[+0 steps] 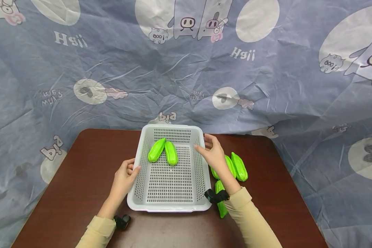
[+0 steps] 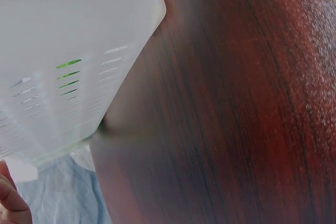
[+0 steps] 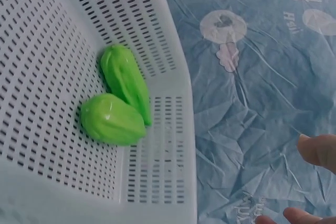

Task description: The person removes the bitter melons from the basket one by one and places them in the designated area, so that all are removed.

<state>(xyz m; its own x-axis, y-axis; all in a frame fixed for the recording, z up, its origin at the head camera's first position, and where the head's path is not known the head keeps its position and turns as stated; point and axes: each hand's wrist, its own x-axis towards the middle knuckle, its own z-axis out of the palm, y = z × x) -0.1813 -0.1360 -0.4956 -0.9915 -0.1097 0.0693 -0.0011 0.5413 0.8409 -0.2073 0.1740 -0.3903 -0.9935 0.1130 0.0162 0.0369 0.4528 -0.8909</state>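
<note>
A white perforated plastic basket (image 1: pixel 168 207) stands in the middle of the table. Inside its far left part lie two bright green, ridged, gourd-like vegetables (image 1: pixel 171 153), seen closer in the right wrist view, side by side (image 3: pixel 112 120). My left hand (image 1: pixel 124 177) grips the basket's left rim, with the thumb on top and the fingers against the outside. By the far right rim is my right hand (image 1: pixel 215 153), thumb and fingers spread apart with nothing between them. Under and beside the right forearm, several more green gourds (image 1: pixel 239 167) lie on the table, partly hidden.
The brown wooden table (image 1: pixel 77 179) extends on both sides of the basket. A blue-grey printed cloth (image 1: pixel 161 75) hangs behind the table's far edge. Black straps with small cameras (image 1: pixel 216 196) sit on both wrists.
</note>
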